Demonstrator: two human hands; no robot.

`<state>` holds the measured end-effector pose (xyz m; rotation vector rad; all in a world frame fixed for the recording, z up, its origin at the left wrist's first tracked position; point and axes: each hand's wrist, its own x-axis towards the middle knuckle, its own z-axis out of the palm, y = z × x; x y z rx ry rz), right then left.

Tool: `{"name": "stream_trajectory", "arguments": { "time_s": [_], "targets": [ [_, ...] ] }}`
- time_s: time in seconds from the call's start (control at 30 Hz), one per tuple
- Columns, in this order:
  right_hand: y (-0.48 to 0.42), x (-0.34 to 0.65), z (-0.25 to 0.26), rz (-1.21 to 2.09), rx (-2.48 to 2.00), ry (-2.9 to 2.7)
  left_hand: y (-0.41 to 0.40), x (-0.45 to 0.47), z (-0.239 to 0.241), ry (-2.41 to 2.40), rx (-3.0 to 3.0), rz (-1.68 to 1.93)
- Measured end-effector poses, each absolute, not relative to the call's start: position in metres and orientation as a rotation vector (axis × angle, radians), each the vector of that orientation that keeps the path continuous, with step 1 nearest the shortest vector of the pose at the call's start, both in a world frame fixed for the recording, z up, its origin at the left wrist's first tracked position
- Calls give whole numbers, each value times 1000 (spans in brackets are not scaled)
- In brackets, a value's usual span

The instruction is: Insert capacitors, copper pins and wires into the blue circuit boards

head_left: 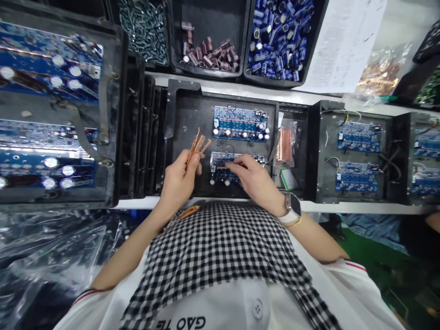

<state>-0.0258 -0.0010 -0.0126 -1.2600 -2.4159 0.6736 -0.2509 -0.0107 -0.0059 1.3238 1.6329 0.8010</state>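
A: The left hand's [178, 181] grip is pinching the copper strips [197, 143] just left of the lower board [218, 167], their long axis pointing up and away.
B: The right hand [256, 179] is sitting nearer, its grip pressing together on that board.

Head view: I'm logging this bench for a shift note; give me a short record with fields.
Left hand: grips copper strips, raised over the tray
Right hand: fingertips on the lower blue board
Tray: black; also holds an upper blue board
Bins behind: small grey parts, maroon capacitors, blue capacitors
Right wrist: white watch
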Motion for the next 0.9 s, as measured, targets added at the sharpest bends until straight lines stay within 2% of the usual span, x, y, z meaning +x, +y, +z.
{"name": "stream_trajectory", "arguments": {
  "time_s": [0.13, 0.23, 0.63, 0.8, 0.9],
  "targets": [
    [0, -37, -26, 385, -1264, -2543, -11, -252, -11, 1655, 1391, 667],
    [2, -38, -31, 307, -1276, -2587, -9, -252, -10, 1675, 1380, 637],
    [3, -35, -23, 345, -1280, -2637, -20, -246, -1, 1638, 1357, 729],
    [-3, -45, 3, 736, -1289, -2041, -30, -232, 5, 1445, 1222, 833],
    [-4, -45, 19, 604, -1167, -2002, -25, -225, 15, 1201, 910, 769]
  ]
}}
